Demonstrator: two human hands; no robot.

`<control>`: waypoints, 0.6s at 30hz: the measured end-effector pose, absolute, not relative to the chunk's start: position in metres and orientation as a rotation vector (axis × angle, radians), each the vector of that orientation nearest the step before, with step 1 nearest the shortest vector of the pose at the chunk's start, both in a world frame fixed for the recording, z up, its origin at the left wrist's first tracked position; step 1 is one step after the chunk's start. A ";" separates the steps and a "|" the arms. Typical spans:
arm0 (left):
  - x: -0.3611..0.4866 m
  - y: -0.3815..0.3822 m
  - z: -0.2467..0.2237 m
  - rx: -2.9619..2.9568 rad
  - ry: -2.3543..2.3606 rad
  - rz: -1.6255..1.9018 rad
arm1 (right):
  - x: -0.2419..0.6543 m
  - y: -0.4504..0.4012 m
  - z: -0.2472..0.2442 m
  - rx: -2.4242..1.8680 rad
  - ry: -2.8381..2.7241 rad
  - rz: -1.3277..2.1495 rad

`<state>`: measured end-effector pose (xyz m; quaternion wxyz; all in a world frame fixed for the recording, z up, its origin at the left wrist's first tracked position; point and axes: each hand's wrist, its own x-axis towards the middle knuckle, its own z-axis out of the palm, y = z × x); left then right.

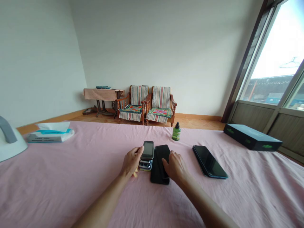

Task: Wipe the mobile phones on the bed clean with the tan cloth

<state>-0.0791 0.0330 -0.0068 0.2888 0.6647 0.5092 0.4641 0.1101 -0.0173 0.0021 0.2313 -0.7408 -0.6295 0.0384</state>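
My left hand (131, 161) is closed on the left side of a small grey slider phone (148, 150), which lies on top of other small phones (145, 164). A bit of something yellow shows under that hand. Just to the right, a black phone (156, 172) lies flat, with a second dark phone (162, 152) partly over it. My right hand (177, 164) rests at the right edge of this dark phone, fingers curled and thumb on its surface. Further right lie stacked large phones (210, 161), touched by neither hand.
A pink cloth (71, 177) covers the surface. Around it stand a green spray bottle (176, 132), a black box (251, 136), a tissue pack (51, 135) and a white appliance (10, 142) at the left edge. Two wooden chairs (159, 101) stand beyond.
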 end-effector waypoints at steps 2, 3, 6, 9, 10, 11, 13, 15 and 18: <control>-0.079 0.033 -0.006 1.796 1.323 1.208 | 0.114 -0.019 -0.002 -1.994 -1.757 0.155; -0.080 0.033 -0.006 1.802 1.306 1.194 | 0.116 -0.019 -0.004 -1.974 -1.767 0.186; -0.080 0.036 -0.006 1.800 1.265 1.162 | 0.126 -0.020 -0.011 -1.917 -1.766 0.280; -0.080 0.038 -0.007 1.774 1.246 1.150 | 0.132 -0.021 -0.014 -1.859 -1.763 0.382; -0.080 0.039 -0.007 1.760 1.247 1.151 | 0.133 -0.022 -0.014 -1.840 -1.767 0.416; -0.080 0.039 -0.006 1.743 1.250 1.155 | 0.133 -0.024 -0.015 -1.825 -1.769 0.442; -0.079 0.038 -0.004 1.703 1.259 1.168 | 0.131 -0.027 -0.015 -1.805 -1.754 0.472; -0.079 0.037 -0.002 1.660 1.265 1.193 | 0.129 -0.029 -0.016 -1.784 -1.720 0.488; -0.077 0.034 0.003 1.579 1.289 1.245 | 0.127 -0.030 -0.019 -1.758 -1.666 0.479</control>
